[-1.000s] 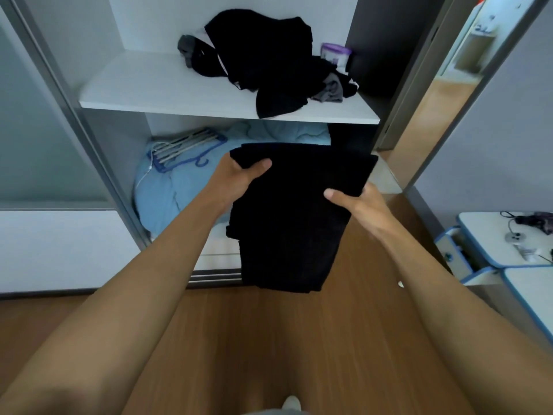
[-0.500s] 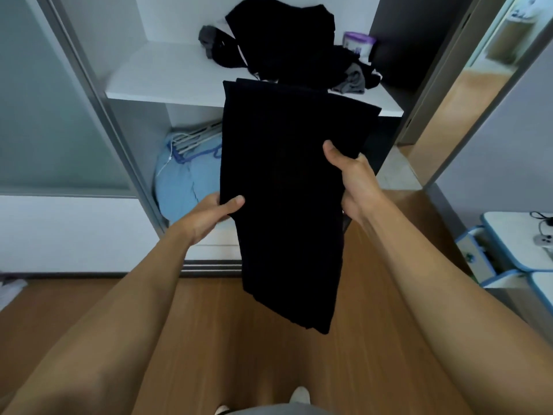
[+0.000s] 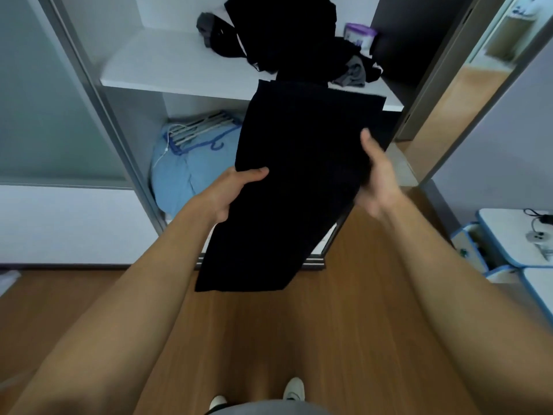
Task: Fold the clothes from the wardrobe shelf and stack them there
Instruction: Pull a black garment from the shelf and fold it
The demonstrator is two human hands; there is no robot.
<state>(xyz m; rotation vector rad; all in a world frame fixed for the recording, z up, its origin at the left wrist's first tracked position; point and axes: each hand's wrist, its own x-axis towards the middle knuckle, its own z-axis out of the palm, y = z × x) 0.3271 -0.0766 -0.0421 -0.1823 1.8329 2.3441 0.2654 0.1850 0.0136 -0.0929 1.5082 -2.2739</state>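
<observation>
Holding a black garment (image 3: 299, 181) flat and lengthwise in the air, the person looks to be midway through folding it: it hangs as a long narrow panel just in front of the wardrobe shelf (image 3: 167, 67), its top edge level with the shelf's front lip and its lower end well below the shelf. It has not yet been laid down.

The next move probably calls for bringing the low end up to meet the top edge, halving the length, and then setting the bundle on the bare left part of the shelf. The cloth is limp and dark, so the layers may slide apart unless both edges are kept pinched while it is doubled over.

The left hand (image 3: 236, 190) grips the garment's left edge below the shelf, thumb pressed across the front of the cloth and the other fingers tucked out of sight behind it. The right hand (image 3: 378, 178) is at the opposite edge, blurred; its thumb stands up against the front and its fingers are hidden behind the fabric, so it appears to clasp that edge rather than merely touch it.

On the shelf, toward its right, lies a loose pile of dark clothes (image 3: 284, 34) waiting to be folded, with a purple tub (image 3: 359, 34) at the shelf's back right. Under the shelf sit blue bedding (image 3: 191, 172) and hangers (image 3: 200, 130).
</observation>
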